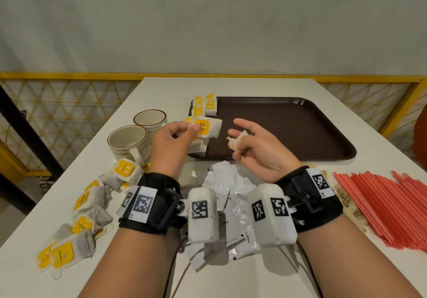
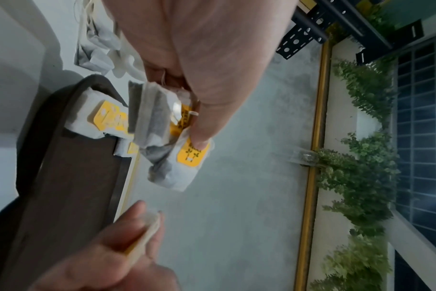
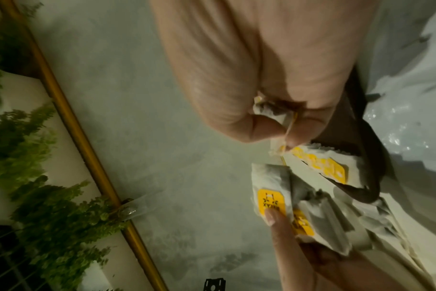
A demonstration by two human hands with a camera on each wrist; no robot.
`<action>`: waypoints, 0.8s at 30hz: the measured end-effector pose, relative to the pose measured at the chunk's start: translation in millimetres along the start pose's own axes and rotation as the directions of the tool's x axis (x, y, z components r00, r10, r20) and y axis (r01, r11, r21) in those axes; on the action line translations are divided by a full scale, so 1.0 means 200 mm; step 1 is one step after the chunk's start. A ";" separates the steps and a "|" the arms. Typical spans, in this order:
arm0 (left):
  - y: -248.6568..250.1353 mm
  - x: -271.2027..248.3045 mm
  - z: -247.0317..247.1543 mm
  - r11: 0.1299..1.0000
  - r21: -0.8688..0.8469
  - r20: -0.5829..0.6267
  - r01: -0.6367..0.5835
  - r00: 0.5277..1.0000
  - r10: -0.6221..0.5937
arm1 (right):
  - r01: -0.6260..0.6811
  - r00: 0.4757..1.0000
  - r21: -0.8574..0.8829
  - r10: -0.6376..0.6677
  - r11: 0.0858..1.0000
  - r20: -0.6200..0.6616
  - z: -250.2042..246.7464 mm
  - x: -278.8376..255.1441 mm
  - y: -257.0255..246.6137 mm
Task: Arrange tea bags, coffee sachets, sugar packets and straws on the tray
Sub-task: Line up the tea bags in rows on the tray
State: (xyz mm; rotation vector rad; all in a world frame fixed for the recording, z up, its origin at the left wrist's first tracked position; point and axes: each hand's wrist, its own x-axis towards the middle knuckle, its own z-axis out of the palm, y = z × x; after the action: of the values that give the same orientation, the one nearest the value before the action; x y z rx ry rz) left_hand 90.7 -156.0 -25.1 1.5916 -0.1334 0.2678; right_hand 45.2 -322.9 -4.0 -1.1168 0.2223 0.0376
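Note:
My left hand [image 1: 191,129] grips a small bunch of tea bags [image 1: 206,127] with yellow tags, held over the near-left corner of the brown tray [image 1: 288,126]. The left wrist view shows the thumb pressing the top bag's tag [image 2: 188,155]. To its right, my right hand [image 1: 238,141] pinches a single tea bag [image 1: 239,139] above the tray; in the right wrist view that bag [image 3: 274,114] sits between thumb and fingers. Two more tea bags [image 1: 205,105] lie in the tray's far-left corner. Loose tea bags [image 1: 92,205] are scattered on the table at left.
Two cream cups [image 1: 129,143] stand left of the tray. White coffee sachets [image 1: 238,207] lie under my wrists. Red straws [image 1: 392,205] are piled at the right, with brown sugar packets [image 1: 346,197] beside them. The table [image 1: 161,90] ends at a yellow railing.

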 end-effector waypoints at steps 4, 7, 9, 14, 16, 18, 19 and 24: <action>0.00 -0.01 0.02 1.000 -0.002 0.034 0.009 0.999 -0.009 | 0.075 0.997 0.145 -0.073 0.987 -0.013 -0.01 0.01 0.01; 0.00 -0.02 0.02 0.999 -0.012 0.045 0.033 0.998 -0.032 | 0.135 0.991 0.057 -0.135 0.989 -0.012 -0.02 0.00 0.00; 0.00 -0.02 0.02 0.999 -0.011 0.066 0.040 0.997 -0.039 | 0.199 0.979 -0.042 -0.200 0.979 -0.024 -0.02 0.00 -0.01; 0.00 -0.02 0.02 0.999 0.045 0.064 0.023 0.998 -0.026 | 0.298 0.954 -0.031 -0.297 0.954 0.036 -0.02 -0.01 -0.03; 0.01 -0.02 0.02 0.998 0.066 0.067 0.017 0.997 -0.021 | 0.295 0.954 -0.019 -0.294 0.955 0.056 -0.01 -0.02 -0.03; 0.02 -0.03 0.02 0.996 0.085 0.075 0.010 0.997 -0.017 | 0.337 0.941 -0.194 -0.335 0.921 0.045 -0.02 -0.01 -0.01; 0.02 -0.03 0.02 0.996 0.092 0.081 0.009 0.997 -0.017 | 0.361 0.931 -0.270 -0.360 0.893 0.055 -0.02 0.00 0.00; 0.05 -0.05 0.02 0.992 0.122 0.130 -0.015 0.992 -0.001 | 0.401 0.915 -0.358 -0.385 0.843 0.118 -0.03 -0.01 0.00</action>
State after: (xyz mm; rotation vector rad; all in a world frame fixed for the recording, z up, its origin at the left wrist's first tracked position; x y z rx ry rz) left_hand 78.1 -161.0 -19.0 1.7318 -0.2266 0.1809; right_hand 42.0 -328.7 -5.3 -1.5277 -0.0625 -0.2757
